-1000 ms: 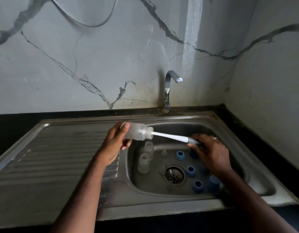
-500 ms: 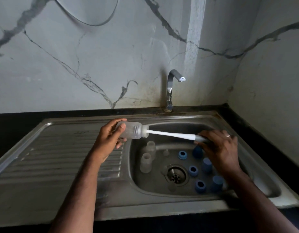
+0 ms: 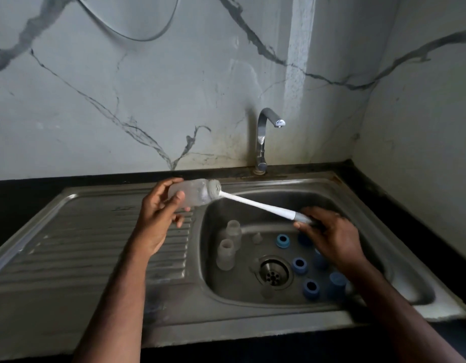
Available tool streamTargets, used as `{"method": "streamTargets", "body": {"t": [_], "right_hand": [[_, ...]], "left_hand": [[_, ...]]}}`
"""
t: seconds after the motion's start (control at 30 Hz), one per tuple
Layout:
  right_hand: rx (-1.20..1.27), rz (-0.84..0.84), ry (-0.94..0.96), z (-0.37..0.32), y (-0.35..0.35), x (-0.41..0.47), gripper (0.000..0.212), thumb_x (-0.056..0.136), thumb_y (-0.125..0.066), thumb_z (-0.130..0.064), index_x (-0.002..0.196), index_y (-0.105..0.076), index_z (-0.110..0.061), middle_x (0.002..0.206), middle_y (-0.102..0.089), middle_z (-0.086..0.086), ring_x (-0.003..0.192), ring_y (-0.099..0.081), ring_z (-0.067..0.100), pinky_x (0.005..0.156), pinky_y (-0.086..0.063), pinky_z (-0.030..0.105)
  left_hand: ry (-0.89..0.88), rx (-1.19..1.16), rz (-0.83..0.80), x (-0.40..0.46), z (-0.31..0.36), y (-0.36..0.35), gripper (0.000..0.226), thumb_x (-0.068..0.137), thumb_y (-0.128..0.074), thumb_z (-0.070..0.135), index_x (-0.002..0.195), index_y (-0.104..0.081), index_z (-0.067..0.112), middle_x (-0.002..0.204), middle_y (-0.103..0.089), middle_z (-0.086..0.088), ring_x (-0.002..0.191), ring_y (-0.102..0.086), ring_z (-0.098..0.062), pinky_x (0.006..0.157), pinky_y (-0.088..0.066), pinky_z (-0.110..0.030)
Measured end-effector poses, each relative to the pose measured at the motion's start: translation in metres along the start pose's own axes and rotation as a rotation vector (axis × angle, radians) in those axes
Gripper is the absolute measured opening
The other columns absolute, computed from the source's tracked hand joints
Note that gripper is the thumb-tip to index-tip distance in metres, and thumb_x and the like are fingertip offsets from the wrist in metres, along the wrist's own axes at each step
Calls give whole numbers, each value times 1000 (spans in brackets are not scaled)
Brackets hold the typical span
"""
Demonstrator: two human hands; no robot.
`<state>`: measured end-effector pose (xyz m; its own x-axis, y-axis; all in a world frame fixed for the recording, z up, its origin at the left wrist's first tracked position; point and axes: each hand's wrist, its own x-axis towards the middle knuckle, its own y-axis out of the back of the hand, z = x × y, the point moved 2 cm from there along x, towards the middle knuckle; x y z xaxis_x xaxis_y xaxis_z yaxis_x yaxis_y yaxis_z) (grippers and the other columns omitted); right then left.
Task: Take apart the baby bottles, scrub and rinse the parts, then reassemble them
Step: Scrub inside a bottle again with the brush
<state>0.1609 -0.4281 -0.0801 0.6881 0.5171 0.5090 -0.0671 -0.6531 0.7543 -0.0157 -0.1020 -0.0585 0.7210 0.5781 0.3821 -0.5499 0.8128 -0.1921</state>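
Left hand [image 3: 158, 216] curled around the base of a clear, frosted plastic baby bottle [image 3: 191, 193], held on its side with the mouth pointing toward the right hand. Right hand [image 3: 328, 233] gripping the grey handle end of a long white bottle brush [image 3: 255, 203], its bristled head at the bottle's mouth, partly inside. Below and between the hands, down in the stainless steel sink basin [image 3: 252, 213]: two more clear bottle bodies [image 3: 228, 247] standing upright, just under the left hand's side, and a small clear teat [image 3: 256, 237] beside them. Under and around the right hand, several blue plastic collar rings [image 3: 300, 264] and blue caps [image 3: 337, 282] scattered near the round drain [image 3: 273, 274]. Beyond the hands, a curved chrome tap [image 3: 263, 138] against a grey-veined marble wall [image 3: 148, 100]. Left of the left hand, the ridged steel draining board [image 3: 82, 237].
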Motion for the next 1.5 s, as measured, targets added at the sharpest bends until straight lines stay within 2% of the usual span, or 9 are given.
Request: {"method": "streamTargets", "body": {"t": [0.23,0.4,0.5,0.73,0.87,1.0,1.23,1.4,1.5], "right_hand": [[-160,154,147,7,13,2,27,94,-62,-49,115,-68,-33,114,-65,-10,102,-52,13,80,-19,29],[-220,-187,86,-7,10,-2,60,87,-25,-69,120,-64,-37,96,-73,-8,82,-67,7,53,-27,6],[-199,-68,81,-11,12,0,57,95,-28,-72,121,-65,-36,93,-73,-9,77,-65,6,61,-26,5],[-263,294,260,5,25,12,33,92,-55,-51,116,-67,-32,115,-66,-6,104,-54,24,86,-29,47],[-310,33,198,3,26,25,45,97,-45,-62,124,-65,-32,119,-67,-4,107,-61,21,88,-36,38],[-99,-294,-26,11,5,20,83,81,-15,-91,117,-65,-35,98,-71,-8,82,-64,4,69,-49,22],[-112,177,151,31,14,27,28,85,-75,-33,112,-66,-30,115,-65,-2,109,-48,20,91,-33,51],[-190,-112,97,16,15,23,36,95,-55,-54,122,-64,-33,113,-63,-11,101,-60,15,79,-37,28],[85,-359,-141,14,10,18,55,85,-33,-73,99,-68,-33,86,-69,-8,79,-65,12,63,-39,23]], "left_hand": [[210,358,40,0,-8,1,64,69,-60,83,85,-65,21,69,-49,-2,52,-45,-12,42,-35,-19],[-84,101,-65,2,0,7,49,70,-85,8,113,-61,14,113,-65,-6,95,-63,-14,67,-55,-22],[-105,31,-44,1,1,6,48,74,-74,1,118,-58,10,118,-64,-7,97,-61,-14,61,-53,-21],[248,251,80,4,-16,15,63,97,-47,56,104,-56,-6,67,-41,-10,45,-34,-10,43,-22,-14],[140,129,28,3,-8,14,61,75,-75,62,103,-63,10,79,-54,-7,53,-45,-11,40,-30,-18],[-69,180,5,5,-1,14,47,75,-81,2,117,-61,13,109,-67,0,84,-62,-10,55,-51,-20],[302,291,-12,2,-15,8,58,91,-54,58,103,-60,2,70,-48,-9,46,-39,-11,43,-21,-15],[116,160,-32,4,-6,9,30,85,-76,33,104,-66,12,86,-62,-7,60,-54,-12,41,-37,-21],[-73,143,-68,4,0,9,47,75,-74,-12,117,-59,5,120,-67,-3,104,-65,-13,77,-57,-23]]}}
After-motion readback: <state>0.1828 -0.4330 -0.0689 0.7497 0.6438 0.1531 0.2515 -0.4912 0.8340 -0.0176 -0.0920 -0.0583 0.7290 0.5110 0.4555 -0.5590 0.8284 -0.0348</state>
